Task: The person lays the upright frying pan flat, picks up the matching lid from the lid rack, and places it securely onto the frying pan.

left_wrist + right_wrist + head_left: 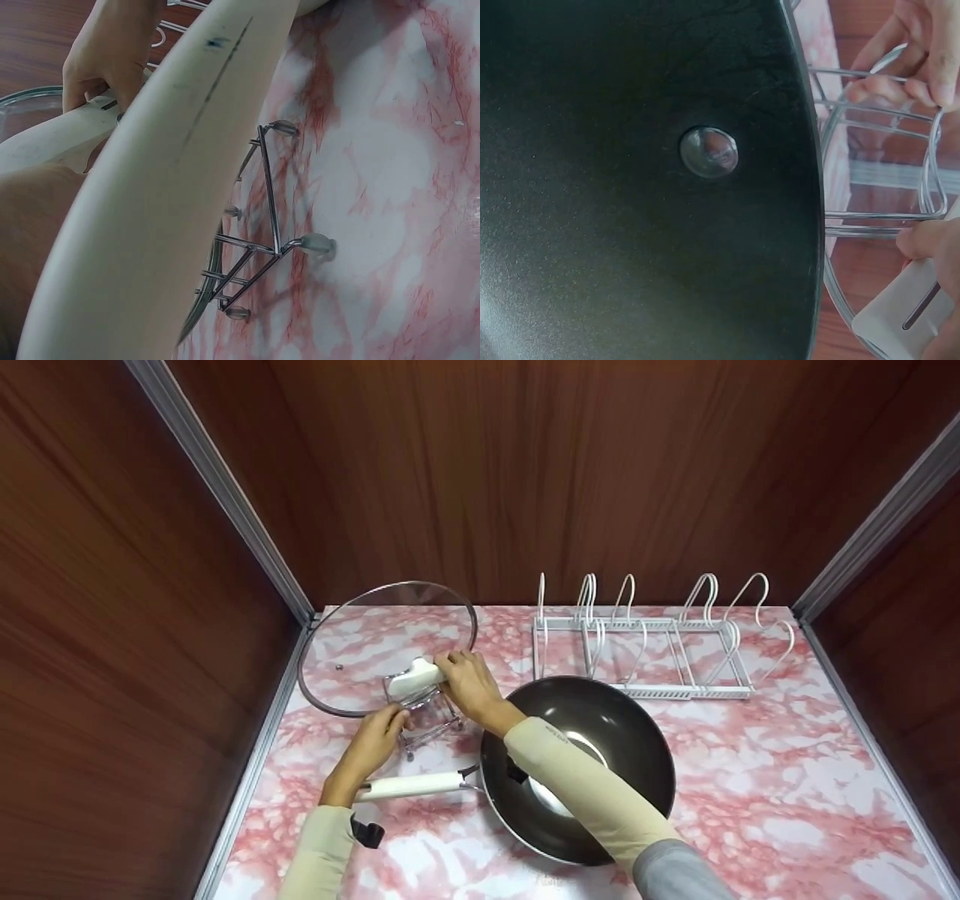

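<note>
Marbled table (787,735) bears pan (600,727) and rack (652,691); left hand (371,742) apparently grips wire stand (433,733), right hand (471,686) lid (386,649).

I see white glare in the dark round metal pan (615,735), lower ctr of head view; L-wrist pic's dimmer, w/ soft shadows by the shiny metal wire stand (269,195), ctr.

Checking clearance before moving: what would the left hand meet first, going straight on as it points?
The left hand grips the wire stand; past that, the white lid handle looks first in line, though depth is unclear.
</note>
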A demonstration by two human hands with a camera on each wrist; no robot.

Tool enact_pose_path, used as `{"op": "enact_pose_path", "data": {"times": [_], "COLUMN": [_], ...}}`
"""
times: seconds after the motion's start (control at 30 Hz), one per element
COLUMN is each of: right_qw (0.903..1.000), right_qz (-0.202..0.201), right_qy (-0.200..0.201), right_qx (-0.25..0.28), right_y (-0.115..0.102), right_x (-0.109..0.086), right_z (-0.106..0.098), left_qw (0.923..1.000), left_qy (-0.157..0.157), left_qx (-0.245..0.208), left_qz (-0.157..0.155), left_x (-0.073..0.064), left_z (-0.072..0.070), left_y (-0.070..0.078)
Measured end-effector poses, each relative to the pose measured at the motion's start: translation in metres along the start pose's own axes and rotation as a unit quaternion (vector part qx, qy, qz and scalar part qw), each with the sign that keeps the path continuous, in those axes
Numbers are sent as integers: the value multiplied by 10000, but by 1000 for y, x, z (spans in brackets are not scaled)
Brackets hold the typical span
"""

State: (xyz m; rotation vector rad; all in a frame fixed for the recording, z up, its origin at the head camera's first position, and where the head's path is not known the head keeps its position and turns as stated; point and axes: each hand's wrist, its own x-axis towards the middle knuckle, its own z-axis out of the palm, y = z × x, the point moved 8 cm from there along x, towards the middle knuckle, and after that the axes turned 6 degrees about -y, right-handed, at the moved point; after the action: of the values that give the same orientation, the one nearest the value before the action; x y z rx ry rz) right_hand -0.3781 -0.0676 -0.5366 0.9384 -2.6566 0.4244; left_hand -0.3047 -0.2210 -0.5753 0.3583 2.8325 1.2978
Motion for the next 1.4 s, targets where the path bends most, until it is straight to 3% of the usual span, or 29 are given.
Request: {"op": "enact_pose_path", "data": {"times": [0.2,0.43,1.03,1.4], "right_qw": [10000,9997,9983,9973], "right_qz": [-95,-209,-311,-152], "right_qy": [20,97,-97,-306], "right_qx": [-9,-103,485,643], "right_y": [-1,-1,5,6], "right_x": [2,2,8,12], "right_z": [-1,1,7,9], "left_qw": [9999,10000,10000,9999], "left_qy": [-66,-18,-21,19], "left_qx": [-31,-21,-17,-85], "left_qz": [-137,-39,-23,-114], "left_x": [0,1,-1,1], "left_z": [0,0,2,-1], "left_y": [-1,-1,-2,-1]}}
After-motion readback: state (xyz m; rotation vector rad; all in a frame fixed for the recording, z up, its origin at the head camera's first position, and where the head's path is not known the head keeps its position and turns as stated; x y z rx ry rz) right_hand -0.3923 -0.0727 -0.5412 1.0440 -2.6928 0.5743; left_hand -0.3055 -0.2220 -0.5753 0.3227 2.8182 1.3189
